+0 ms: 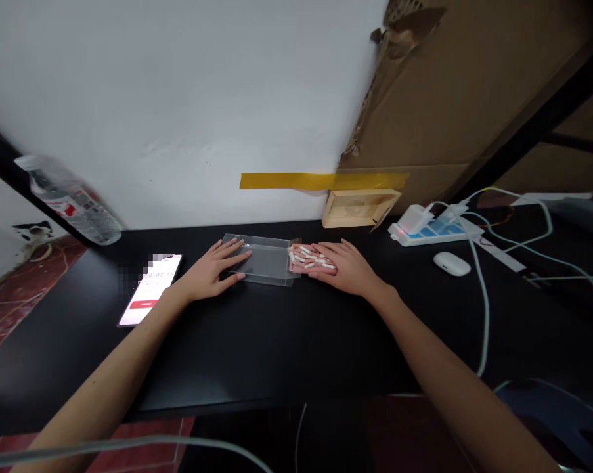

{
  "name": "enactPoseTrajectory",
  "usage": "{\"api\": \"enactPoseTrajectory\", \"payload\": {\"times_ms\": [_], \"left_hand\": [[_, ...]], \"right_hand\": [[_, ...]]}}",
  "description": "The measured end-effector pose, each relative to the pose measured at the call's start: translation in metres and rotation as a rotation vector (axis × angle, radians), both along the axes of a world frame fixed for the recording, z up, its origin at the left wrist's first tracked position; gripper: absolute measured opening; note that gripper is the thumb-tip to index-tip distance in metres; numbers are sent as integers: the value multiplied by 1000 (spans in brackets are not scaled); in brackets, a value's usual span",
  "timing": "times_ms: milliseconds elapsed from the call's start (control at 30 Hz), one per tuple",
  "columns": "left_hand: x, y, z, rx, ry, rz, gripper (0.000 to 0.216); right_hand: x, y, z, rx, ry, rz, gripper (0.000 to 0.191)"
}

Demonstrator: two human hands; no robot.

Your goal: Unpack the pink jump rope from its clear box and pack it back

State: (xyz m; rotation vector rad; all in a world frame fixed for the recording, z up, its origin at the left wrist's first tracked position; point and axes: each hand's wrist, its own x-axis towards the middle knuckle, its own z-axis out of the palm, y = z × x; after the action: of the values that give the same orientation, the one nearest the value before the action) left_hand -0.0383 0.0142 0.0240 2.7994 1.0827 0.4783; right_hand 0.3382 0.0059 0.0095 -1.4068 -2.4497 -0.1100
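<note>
and here in mid-frame lies the clear box (266, 259), thin glossy plastic, long and flat on the smooth black bench (276, 348). the left hand (215, 266) rests at its left end, fingers fanned wide, gripping nothing. right of centre, the right hand (345, 266) covers part of a pink bundle (300, 268) topped with short white rods (307, 252), fingers stretched out; whether they grip, can't tell.

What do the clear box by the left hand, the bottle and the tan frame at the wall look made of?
Clear box: probably thin, glossy plastic; the black table shows through it.
Bottle: likely plastic, smooth and shiny, see-through with bright glints.
Tan frame: perhaps bare wood, matte, judging by its pale colour; card is possible.
</note>
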Motion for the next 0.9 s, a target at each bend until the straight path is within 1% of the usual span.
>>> {"api": "enactPoseTrajectory", "payload": {"times_ms": [100, 167, 333, 500, 667, 733, 900], "left_hand": [[2, -1, -1, 0, -7, -2, 56], [4, -2, -3, 6, -3, 10, 56], [15, -8, -7, 72, 31, 73, 56], [23, -12, -8, 91, 57, 114, 56], [24, -14, -9, 108, 46, 140, 56], [22, -14, -9, 107, 34, 133, 56], [18, -13, -8, 77, 11, 52, 56]], "right_hand": [[-1, -1, -2, 10, 11, -88, 69], [-1, -2, -2, 8, 22, -105, 70], [1, -2, -3, 18, 36, -12, 70], [1, -1, -4, 30, 79, 1, 68], [1, -3, 0, 19, 126, 40, 63], [2, -3, 2, 15, 145, 63, 61], [2, -4, 4, -22, 202, 168, 58]]}}
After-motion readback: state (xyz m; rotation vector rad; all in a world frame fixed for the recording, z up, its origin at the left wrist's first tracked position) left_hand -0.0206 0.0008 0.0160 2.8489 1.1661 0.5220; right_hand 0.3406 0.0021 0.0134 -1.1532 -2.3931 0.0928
